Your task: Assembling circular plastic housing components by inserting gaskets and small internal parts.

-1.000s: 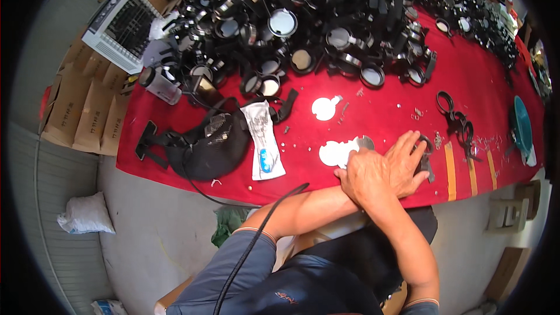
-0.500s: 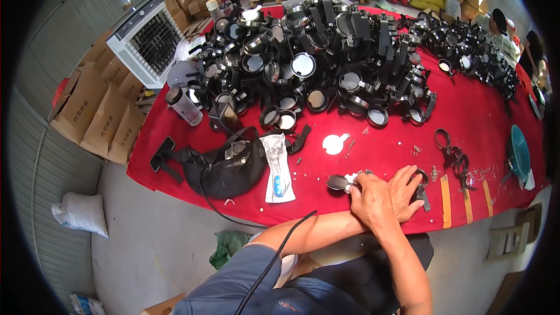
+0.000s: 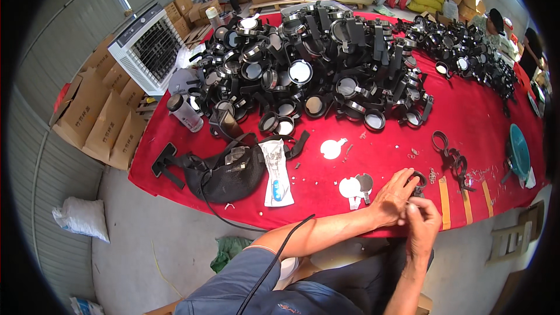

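My left hand (image 3: 392, 203) lies low over the red cloth, its fingers stretched forward onto a black ring-shaped lid part (image 3: 417, 179) and holding it down. Close against it, my right hand (image 3: 422, 225) is closed in a pinch above the near side of that part. What sits between its fingertips is too small or hidden to make out. To the left of my hands, a white round disc with a tab (image 3: 349, 187) lies beside a dark grey disc (image 3: 365, 183). Farther off is another white tabbed disc (image 3: 331, 149).
A big heap of black lids (image 3: 315, 64) covers the table's far side. Left are a black mesh bag (image 3: 227, 175), a white packet (image 3: 276, 175) and a clear bottle (image 3: 185, 114). Right are loose black rings (image 3: 448, 150), yellow strips (image 3: 445, 204) and a teal bowl (image 3: 518, 150).
My right hand has left the discs and moved right, beside my left hand. The white and grey discs now lie uncovered on the cloth. My left hand's fingers have drawn closer together.
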Tool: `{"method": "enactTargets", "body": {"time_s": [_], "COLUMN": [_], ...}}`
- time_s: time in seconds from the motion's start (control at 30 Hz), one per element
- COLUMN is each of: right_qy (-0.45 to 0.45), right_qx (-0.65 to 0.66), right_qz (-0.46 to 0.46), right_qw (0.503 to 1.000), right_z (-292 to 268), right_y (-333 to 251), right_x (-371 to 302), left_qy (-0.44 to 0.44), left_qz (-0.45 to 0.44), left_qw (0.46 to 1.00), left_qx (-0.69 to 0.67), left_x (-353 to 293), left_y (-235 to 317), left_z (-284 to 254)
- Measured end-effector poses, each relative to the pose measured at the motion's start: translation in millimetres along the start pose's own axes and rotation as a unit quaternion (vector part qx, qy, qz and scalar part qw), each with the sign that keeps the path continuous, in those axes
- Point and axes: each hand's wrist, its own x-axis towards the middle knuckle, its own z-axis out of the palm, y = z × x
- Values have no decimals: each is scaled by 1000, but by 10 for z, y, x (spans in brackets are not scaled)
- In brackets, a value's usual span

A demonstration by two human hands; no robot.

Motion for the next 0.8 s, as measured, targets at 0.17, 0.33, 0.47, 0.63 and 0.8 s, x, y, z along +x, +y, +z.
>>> {"method": "enactTargets", "body": {"time_s": [0.17, 0.33, 0.47, 0.63, 0.8], "right_qy": [125, 157, 148, 154, 148], "right_qx": [137, 188, 185, 176, 143], "right_qz": [10, 6, 8, 13, 5], "right_qw": [983, 970, 971, 972, 979], "right_z": [-612, -897, -923, -860, -860], "right_y": [114, 208, 239, 172, 194], "right_x": [-161, -334, -406, -388, -372], "left_qy": [28, 24, 22, 23, 22], "left_qz": [-34, -35, -38, -37, -34], "left_qw": [998, 997, 997, 998, 998], "left_qx": [-46, -57, -56, -54, -55], "left_x": [65, 70, 76, 77, 78], "left_y": [196, 186, 186, 179, 175], "left_z": [-136, -150, -143, -144, -146]}}
